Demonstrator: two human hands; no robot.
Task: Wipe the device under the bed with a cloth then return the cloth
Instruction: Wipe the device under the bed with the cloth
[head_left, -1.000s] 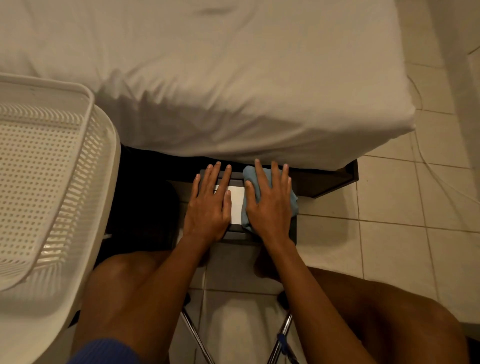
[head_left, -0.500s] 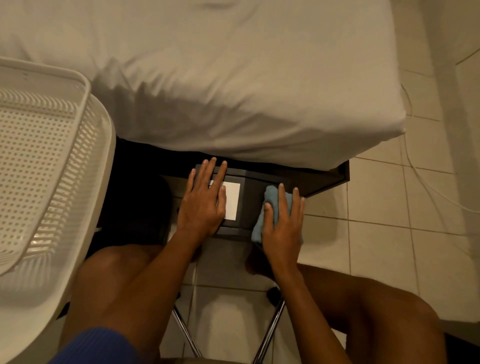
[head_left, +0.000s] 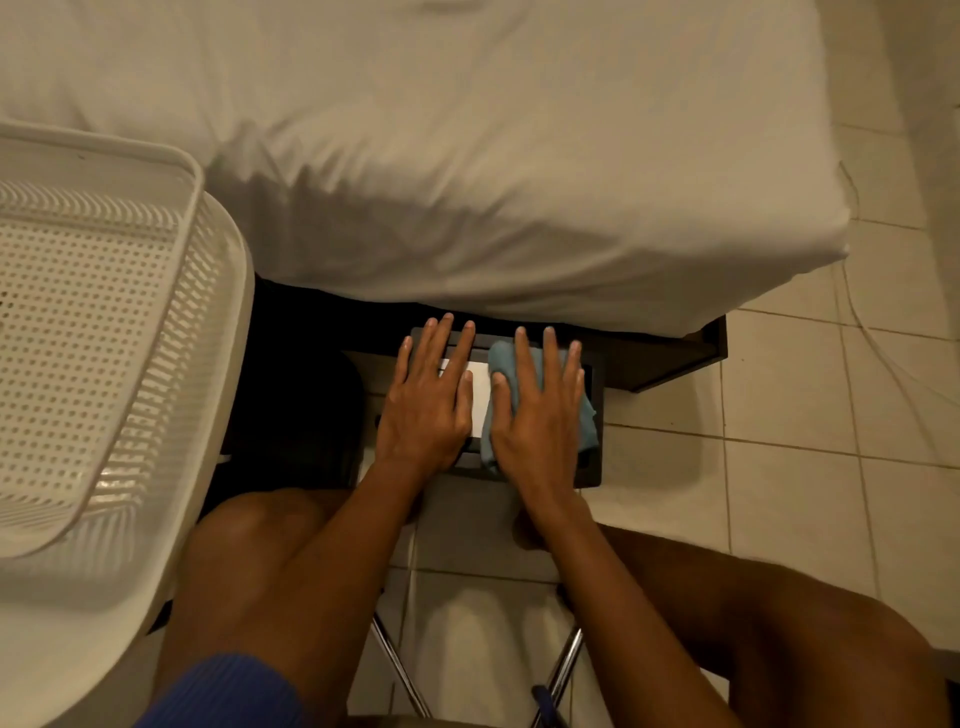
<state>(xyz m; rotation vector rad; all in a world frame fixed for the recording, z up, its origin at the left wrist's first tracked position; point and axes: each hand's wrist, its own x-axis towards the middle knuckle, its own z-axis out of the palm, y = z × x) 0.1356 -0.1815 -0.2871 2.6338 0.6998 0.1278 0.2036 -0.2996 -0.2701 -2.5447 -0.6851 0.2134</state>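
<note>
A dark box-shaped device (head_left: 594, 462) with a white label (head_left: 480, 400) on top sits on the floor, its far end tucked under the bed (head_left: 467, 156). My left hand (head_left: 428, 400) lies flat on the device's left half, fingers spread. My right hand (head_left: 540, 415) presses flat on a blue cloth (head_left: 587, 415) on the device's right half. Most of the cloth is hidden under my palm; its edges show at the left and right of the hand.
A white perforated plastic basket (head_left: 93, 332) sits on a white surface at the left. The dark bed frame (head_left: 675, 364) sticks out at the right. Beige floor tiles (head_left: 805, 441) extend right, crossed by thin cables (head_left: 852, 291). Chrome stool legs (head_left: 566, 670) stand between my knees.
My right hand slid the cloth from the device's near right corner back up over its top, closer to the left hand. The left hand stayed in place.
</note>
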